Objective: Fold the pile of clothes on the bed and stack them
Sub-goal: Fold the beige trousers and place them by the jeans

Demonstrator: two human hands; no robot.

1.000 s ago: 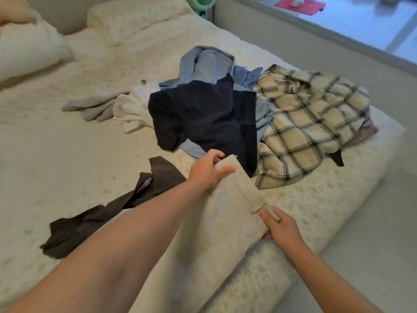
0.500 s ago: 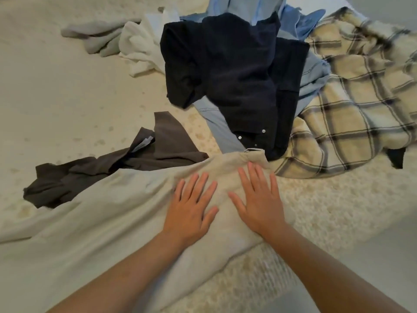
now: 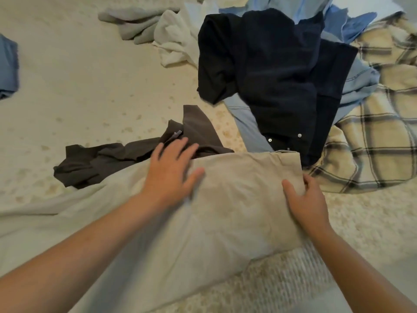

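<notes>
Nearest the person, beige trousers (image 3: 225, 211) lie spread across the bed edge (image 3: 282, 274), their waistband end toward the pile. The left hand (image 3: 171, 168) lies flat on them with fingers spread and straight, fingertips reaching over the upper edge toward a brown garment (image 3: 108, 161). The right hand (image 3: 306, 199) is at the trousers' right edge, thumb on top and fingers curled round the cloth, pinching it. This looks like the first piece being laid out or smoothed; no fold in it can be made out with certainty.

Just beyond, the brown garment lies crumpled, touching the trousers. Further on is the unsorted pile: a navy shirt (image 3: 270, 71) draped over light blue clothing (image 3: 248, 125), a plaid shirt (image 3: 372, 136) to the right, and white (image 3: 176, 41) and grey (image 3: 135, 23) pieces at the back. At the far left edge is a blue item (image 3: 8, 68), possibly folded, though that is unclear. No stack is visible, so by this judgement nearly all of the work remains.
</notes>
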